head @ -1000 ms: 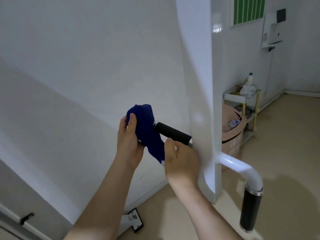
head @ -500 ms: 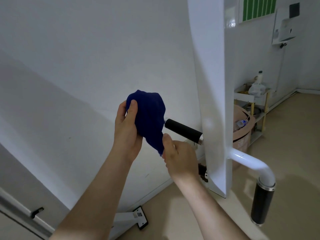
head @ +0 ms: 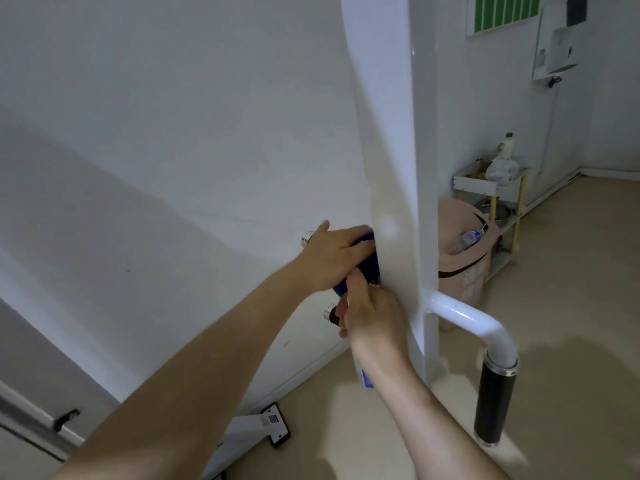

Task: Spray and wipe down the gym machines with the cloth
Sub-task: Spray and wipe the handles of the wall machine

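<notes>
Cloth [head: 367, 270] — likely soft, light, best held bunched. Left hand [head: 332, 261] clasps it round handle [head: 307, 238]; right hand [head: 375, 317] curled — hold unclear.

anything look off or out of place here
Only the pink bin behind the white upright: a plastic bottle pokes out under its tilted lid, so it looks overfull. Nothing spilled or damaged shows elsewhere.

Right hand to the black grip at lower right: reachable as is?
Probably yes. The grip hangs in the open right of the post; the right hand sits just left of it, on the near side.
</notes>
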Demonstrator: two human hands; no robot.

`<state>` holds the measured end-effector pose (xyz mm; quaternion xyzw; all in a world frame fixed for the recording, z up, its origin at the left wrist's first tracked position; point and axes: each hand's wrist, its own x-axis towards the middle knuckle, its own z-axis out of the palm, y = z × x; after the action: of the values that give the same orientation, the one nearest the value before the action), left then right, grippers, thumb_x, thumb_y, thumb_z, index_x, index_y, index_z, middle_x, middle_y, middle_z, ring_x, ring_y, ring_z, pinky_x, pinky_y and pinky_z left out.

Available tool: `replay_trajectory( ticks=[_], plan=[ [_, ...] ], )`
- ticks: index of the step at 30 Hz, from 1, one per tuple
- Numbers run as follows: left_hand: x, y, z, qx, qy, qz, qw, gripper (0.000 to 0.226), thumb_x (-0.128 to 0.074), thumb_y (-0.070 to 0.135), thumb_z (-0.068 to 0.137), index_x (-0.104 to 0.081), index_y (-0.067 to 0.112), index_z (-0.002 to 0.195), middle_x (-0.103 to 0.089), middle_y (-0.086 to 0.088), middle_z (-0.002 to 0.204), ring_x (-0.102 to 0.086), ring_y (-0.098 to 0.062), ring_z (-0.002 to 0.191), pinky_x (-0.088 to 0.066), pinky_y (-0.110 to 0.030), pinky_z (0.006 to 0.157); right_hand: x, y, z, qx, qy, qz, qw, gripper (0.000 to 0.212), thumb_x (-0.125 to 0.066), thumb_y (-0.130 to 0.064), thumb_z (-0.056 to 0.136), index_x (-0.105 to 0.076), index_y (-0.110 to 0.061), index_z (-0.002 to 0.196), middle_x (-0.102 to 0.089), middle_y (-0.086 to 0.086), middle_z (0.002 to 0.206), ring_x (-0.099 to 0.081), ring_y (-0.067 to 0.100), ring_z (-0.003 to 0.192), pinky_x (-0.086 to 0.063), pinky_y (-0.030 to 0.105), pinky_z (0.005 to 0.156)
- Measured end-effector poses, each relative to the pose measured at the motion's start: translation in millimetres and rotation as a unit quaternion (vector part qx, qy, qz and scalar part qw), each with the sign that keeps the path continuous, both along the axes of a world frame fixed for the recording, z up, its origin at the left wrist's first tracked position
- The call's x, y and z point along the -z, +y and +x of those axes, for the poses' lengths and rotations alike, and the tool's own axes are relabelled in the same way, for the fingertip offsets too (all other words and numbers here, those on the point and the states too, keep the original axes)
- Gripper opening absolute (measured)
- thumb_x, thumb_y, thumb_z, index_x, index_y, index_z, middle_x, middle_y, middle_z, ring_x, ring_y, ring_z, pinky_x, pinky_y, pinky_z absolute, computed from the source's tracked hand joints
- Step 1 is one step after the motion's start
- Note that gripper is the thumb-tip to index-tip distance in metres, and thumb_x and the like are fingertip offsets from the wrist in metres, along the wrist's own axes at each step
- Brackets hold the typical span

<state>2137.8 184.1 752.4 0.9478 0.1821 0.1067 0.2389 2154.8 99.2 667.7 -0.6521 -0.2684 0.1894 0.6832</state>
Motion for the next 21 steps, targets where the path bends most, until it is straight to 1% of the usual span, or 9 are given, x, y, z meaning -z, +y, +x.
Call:
replay_trajectory(
  ticks=[1, 3, 6, 8, 10, 12, 14, 18, 21],
  plan=[
    [0.1, -2.9, 6.6, -0.006, 0.037, 0.046, 0.998, 0.032, -0.031, 0.034, 0.096, -0.057, 0.032, 0.078, -0.064, 0.009, 0.074, -0.056, -0.004, 0.076, -0.017, -0.047, 0.115, 6.0, -0.9, -1.6, 0.000, 0.012, -0.008, 1.000, 0.048, -0.034, -0.061, 0.077, -0.056, -0.030, 0.049, -0.054, -0.007, 0.044, -0.056, 0.022, 0.055, -0.053, 0.047, 0.067],
    [-3.9, -0.7, 21.2, -0.023, 0.095, 0.133, 0.986, 0.039, -0.034, 0.021, 0.100, -0.038, 0.030, 0.062, -0.046, 0.010, 0.064, -0.045, -0.009, 0.069, -0.023, -0.039, 0.110, 16.6, -3.9, -1.9, 0.005, 0.018, -0.019, 1.000, 0.050, -0.038, -0.058, 0.082, -0.053, -0.026, 0.047, -0.050, -0.008, 0.042, -0.050, 0.018, 0.052, -0.047, 0.041, 0.061],
    [-8.4, 7.8, 37.1, -0.014, 0.172, 0.156, 0.973, 0.044, -0.040, 0.007, 0.097, -0.033, 0.017, 0.055, -0.043, -0.001, 0.063, -0.039, -0.015, 0.066, -0.035, -0.029, 0.076, 24.6, -6.9, -1.0, 0.002, -0.008, -0.045, 0.999, 0.056, -0.039, -0.060, 0.084, -0.038, -0.017, 0.049, -0.042, -0.003, 0.043, -0.043, 0.017, 0.048, -0.038, 0.035, 0.056],
    [-12.0, 8.5, 45.0, -0.014, 0.232, 0.137, 0.963, 0.036, -0.039, 0.009, 0.100, -0.057, 0.008, 0.069, -0.061, -0.021, 0.090, -0.042, -0.020, 0.073, -0.037, -0.026, 0.066, 25.0, -8.0, -2.3, 0.002, -0.043, -0.061, 0.997, 0.059, -0.040, -0.063, 0.086, -0.032, -0.018, 0.047, -0.039, -0.005, 0.041, -0.040, 0.016, 0.047, -0.033, 0.032, 0.054],
    [-19.5, 13.0, 46.8, -0.063, 0.267, 0.115, 0.955, 0.033, -0.036, 0.011, 0.103, -0.063, -0.007, 0.106, -0.060, -0.026, 0.118, -0.051, -0.022, 0.076, -0.043, -0.025, 0.067, 25.1, -9.7, -4.9, 0.005, -0.055, -0.067, 0.996, 0.058, -0.044, -0.062, 0.089, -0.036, -0.020, 0.050, -0.041, -0.007, 0.042, -0.039, 0.014, 0.047, -0.031, 0.030, 0.052],
    [-26.1, 28.3, 42.2, -0.090, 0.291, 0.134, 0.943, 0.028, -0.038, 0.006, 0.099, -0.065, -0.004, 0.102, -0.066, -0.021, 0.101, -0.059, -0.023, 0.073, -0.048, -0.030, 0.072, 26.3, -12.8, -5.9, 0.002, -0.073, -0.076, 0.994, 0.049, -0.046, -0.061, 0.089, -0.043, -0.023, 0.058, -0.046, -0.008, 0.046, -0.042, 0.010, 0.046, -0.032, 0.029, 0.051],
    [-27.7, 44.9, 35.0, -0.123, 0.296, 0.158, 0.934, 0.019, -0.046, 0.002, 0.093, -0.064, 0.005, 0.089, -0.062, -0.009, 0.074, -0.058, -0.019, 0.065, -0.049, -0.028, 0.065, 24.3, -18.3, -6.2, -0.018, -0.100, -0.091, 0.991, 0.039, -0.045, -0.062, 0.088, -0.049, -0.029, 0.068, -0.052, -0.006, 0.050, -0.049, 0.010, 0.049, -0.036, 0.028, 0.052],
    [-16.7, 62.0, 27.9, -0.195, 0.121, 0.095, 0.969, 0.022, -0.054, 0.028, 0.094, -0.060, 0.009, 0.102, -0.059, -0.005, 0.094, -0.055, -0.021, 0.081, -0.050, -0.033, 0.070, 19.7, -23.2, -10.0, -0.045, -0.126, -0.120, 0.984, 0.032, -0.051, -0.061, 0.086, -0.056, -0.030, 0.093, -0.059, -0.012, 0.074, -0.056, 0.006, 0.070, -0.041, 0.022, 0.058],
    [4.8, 52.0, 6.9, -0.185, -0.112, -0.010, 0.976, 0.014, -0.058, 0.026, 0.092, -0.057, 0.013, 0.100, -0.059, 0.002, 0.089, -0.056, -0.016, 0.082, -0.050, -0.029, 0.071, 18.7, -18.6, -12.4, -0.049, -0.022, -0.074, 0.996, 0.031, -0.066, -0.046, 0.075, -0.052, -0.021, 0.087, -0.054, -0.008, 0.069, -0.055, 0.017, 0.068, -0.044, 0.030, 0.062]
  ],
)
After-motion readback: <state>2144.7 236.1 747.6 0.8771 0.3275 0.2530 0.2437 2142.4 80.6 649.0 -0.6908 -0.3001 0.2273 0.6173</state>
